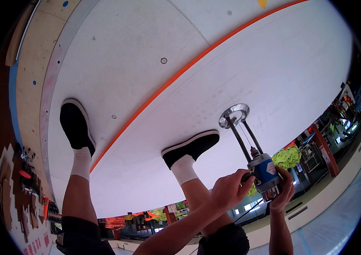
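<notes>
both hands clamp a blue-banded tool: left hand curled around its side knob, right hand wrapped behind. its ring foot meets the white floor; uneven pressure could tip the tool.

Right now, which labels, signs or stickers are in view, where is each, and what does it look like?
Label: white hexagonal sticker on the blue cylinder body of the tool, held between the left hand and right hand.
Sign: lower left edge, red characters, too small to make out.
</notes>
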The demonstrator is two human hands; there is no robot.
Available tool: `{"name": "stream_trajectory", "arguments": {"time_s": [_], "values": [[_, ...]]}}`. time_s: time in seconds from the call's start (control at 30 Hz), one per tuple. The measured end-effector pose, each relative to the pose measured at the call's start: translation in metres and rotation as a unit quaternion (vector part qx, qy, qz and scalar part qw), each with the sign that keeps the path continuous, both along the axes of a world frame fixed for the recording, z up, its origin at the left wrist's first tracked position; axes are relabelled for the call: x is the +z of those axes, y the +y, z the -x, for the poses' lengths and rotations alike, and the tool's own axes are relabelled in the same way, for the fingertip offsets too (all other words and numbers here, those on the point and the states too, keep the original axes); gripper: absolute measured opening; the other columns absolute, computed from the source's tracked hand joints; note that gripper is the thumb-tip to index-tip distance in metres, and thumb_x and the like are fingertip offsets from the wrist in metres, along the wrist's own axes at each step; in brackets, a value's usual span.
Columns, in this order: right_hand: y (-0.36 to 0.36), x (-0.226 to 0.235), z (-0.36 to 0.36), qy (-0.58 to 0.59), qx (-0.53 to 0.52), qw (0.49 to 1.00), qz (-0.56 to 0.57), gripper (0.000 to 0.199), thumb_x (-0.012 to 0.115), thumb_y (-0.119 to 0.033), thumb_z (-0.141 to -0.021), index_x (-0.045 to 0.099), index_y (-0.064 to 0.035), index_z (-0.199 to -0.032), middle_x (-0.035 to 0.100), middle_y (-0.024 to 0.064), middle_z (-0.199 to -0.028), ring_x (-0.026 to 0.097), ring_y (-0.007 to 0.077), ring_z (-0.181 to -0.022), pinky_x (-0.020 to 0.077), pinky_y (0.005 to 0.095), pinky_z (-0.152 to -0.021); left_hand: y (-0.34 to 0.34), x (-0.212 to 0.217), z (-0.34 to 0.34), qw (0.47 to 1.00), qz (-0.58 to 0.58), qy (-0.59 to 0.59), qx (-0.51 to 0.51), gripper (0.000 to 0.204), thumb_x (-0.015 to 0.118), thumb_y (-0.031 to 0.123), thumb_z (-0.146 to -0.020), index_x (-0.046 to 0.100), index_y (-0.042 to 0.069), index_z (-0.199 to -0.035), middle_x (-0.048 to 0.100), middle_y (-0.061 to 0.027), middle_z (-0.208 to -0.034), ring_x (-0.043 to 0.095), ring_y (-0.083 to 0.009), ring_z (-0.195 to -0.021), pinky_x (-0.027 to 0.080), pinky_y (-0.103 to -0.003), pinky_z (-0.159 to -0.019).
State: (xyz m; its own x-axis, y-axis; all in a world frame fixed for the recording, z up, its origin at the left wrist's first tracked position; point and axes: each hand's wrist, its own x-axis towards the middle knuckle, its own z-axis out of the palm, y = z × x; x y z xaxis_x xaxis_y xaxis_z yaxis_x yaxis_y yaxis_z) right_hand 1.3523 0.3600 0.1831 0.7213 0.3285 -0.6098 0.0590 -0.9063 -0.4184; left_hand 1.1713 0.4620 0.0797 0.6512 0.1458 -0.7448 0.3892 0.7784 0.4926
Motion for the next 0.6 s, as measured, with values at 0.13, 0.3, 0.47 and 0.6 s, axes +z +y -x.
{"name": "stream_trajectory", "arguments": {"time_s": [0.13, 0.3, 0.47, 0.6], "values": [[-0.001, -0.003, -0.001, -0.022, 0.030, 0.999, -0.002, 0.063, 0.029, -0.040, -0.115, 0.069, 0.0081, -0.117, 0.068, 0.0238, -0.123, 0.066, 0.0310, -0.116, 0.0478, 0.0443, -0.106, -0.004, 0.000, 0.000, 1.000, -0.005, -0.002, 0.019, 0.033, 0.065, 0.032, -0.104, 0.061, 0.003, -0.119, 0.074, -0.0139, -0.083, 0.073, -0.0289, -0.068, 0.057, -0.037, -0.064], [0.004, -0.004, -0.002, -0.014, 0.042, 0.999, 0.010, 0.059, 0.029, -0.035, -0.114, 0.069, 0.0083, -0.116, 0.068, 0.0241, -0.124, 0.066, 0.0317, -0.116, 0.0479, 0.0435, -0.106, -0.008, 0.000, -0.001, 0.998, 0.015, 0.000, 0.057, 0.031, 0.066, 0.028, -0.104, 0.060, 0.004, -0.121, 0.072, -0.0139, -0.083, 0.073, -0.0282, -0.068, 0.056, -0.036, -0.063], [0.008, -0.002, -0.005, 0.004, 0.069, 0.997, 0.024, 0.056, 0.028, -0.032, -0.115, 0.066, 0.0093, -0.119, 0.066, 0.0233, -0.128, 0.065, 0.0317, -0.120, 0.0482, 0.0429, -0.108, -0.004, 0.001, -0.003, 0.996, 0.064, -0.002, 0.058, 0.031, 0.066, 0.023, -0.105, 0.059, 0.003, -0.129, 0.075, -0.0136, -0.096, 0.078, -0.0207, -0.081, 0.059, -0.029, -0.070], [0.007, -0.003, -0.005, 0.002, 0.069, 0.997, 0.024, 0.055, 0.030, -0.030, -0.115, 0.067, 0.0090, -0.118, 0.066, 0.0230, -0.127, 0.065, 0.0308, -0.119, 0.0480, 0.0422, -0.108, -0.004, 0.001, -0.003, 0.996, 0.070, 0.001, 0.055, 0.031, 0.067, 0.022, -0.105, 0.059, 0.004, -0.129, 0.075, -0.0139, -0.097, 0.078, -0.0207, -0.082, 0.060, -0.030, -0.071]]}}
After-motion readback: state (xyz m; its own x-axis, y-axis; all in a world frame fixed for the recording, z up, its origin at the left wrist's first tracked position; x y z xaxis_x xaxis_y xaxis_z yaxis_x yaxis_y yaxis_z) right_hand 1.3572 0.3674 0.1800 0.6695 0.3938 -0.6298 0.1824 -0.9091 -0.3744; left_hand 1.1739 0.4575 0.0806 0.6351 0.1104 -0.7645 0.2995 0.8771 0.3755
